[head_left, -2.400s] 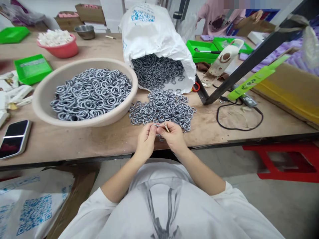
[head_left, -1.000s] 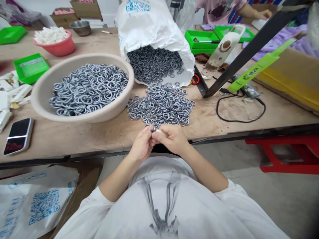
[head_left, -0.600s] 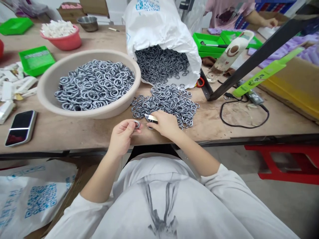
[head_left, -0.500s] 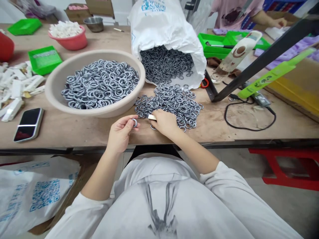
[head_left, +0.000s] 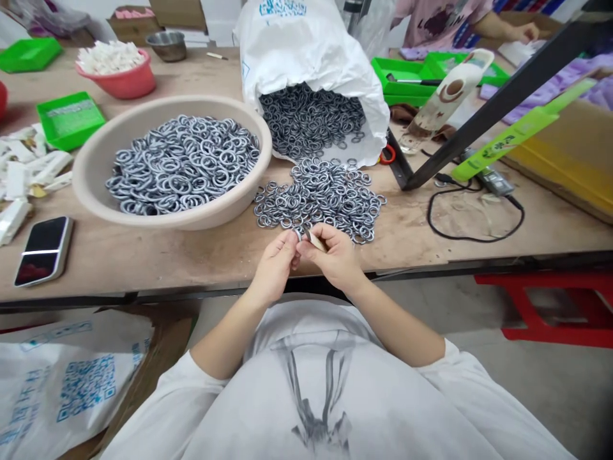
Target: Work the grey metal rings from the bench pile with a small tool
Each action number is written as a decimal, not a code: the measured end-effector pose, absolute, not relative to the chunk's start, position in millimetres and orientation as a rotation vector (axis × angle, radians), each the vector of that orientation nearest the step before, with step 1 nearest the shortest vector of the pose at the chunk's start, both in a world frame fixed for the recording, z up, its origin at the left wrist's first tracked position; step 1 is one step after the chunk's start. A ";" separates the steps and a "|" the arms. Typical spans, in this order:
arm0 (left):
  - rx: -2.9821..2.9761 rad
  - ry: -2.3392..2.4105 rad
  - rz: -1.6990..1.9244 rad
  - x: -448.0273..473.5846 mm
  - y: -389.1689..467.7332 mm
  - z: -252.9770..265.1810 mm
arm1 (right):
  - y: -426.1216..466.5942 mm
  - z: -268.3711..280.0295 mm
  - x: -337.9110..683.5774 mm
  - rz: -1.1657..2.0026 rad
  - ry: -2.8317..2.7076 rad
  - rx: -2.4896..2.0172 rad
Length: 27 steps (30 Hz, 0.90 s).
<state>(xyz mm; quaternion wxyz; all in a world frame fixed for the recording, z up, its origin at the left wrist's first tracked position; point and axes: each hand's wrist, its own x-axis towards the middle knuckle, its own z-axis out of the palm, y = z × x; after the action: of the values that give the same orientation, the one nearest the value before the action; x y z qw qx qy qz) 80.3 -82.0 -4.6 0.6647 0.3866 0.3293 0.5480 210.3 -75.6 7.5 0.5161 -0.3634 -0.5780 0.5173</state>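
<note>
Near the table's front edge, my left hand (head_left: pixel 278 263) pinches a grey ring (head_left: pixel 299 234) between thumb and fingers. My right hand (head_left: pixel 335 257) is closed round a small pale-handled knife (head_left: pixel 317 241), its dark tip pointing at the ring. Both hands almost touch; whether the tip meets the ring I cannot tell. Just behind them lies a loose pile of grey rings (head_left: pixel 330 198). To the left, a large beige basin (head_left: pixel 86 185) holds many more rings. A white sack (head_left: pixel 306 57) lies on its side behind the pile, its mouth full of darker rings.
At the left are a phone (head_left: pixel 43 249), white pieces (head_left: pixel 29 166), a green tray (head_left: pixel 71 137) and a red bowl (head_left: pixel 138 86). On the right stand a black metal bar (head_left: pixel 454 140), a bottle (head_left: pixel 445 96) and a looped cable (head_left: pixel 431 223). Another person's hand (head_left: pixel 524 32) shows at the back.
My left hand has moved right with the ring. My right hand has drawn back from the pile and turned the knife, bringing it beside the ring. The view has shifted slightly.
</note>
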 end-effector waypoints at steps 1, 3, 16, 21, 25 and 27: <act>0.873 0.744 1.246 81.8 -84.1 -4.9 | -78.4 7.5 210.9 1.211 -1.391 -0.880; 0.873 0.737 1.231 82.7 -87.6 -4.6 | -78.3 7.6 213.4 1.194 -1.417 -0.871; 0.705 0.726 1.206 84.7 -93.5 1.4 | -86.9 14.2 228.6 0.564 -2.011 -1.021; 0.737 0.725 1.201 84.3 -93.0 0.4 | -88.5 16.3 227.5 0.618 -2.053 -1.036; 0.758 0.705 1.200 80.5 -93.2 -2.9 | -81.6 8.4 225.0 0.831 -2.041 -1.025; 0.807 0.644 1.178 78.0 -96.6 -4.1 | -69.8 0.1 226.0 0.844 -1.949 -1.083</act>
<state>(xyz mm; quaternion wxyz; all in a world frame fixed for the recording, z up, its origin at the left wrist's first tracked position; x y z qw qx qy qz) 78.0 -96.6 -4.1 0.7086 0.3636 0.2902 0.5305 226.0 -69.8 0.1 0.3697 -0.4221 -0.7595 0.3291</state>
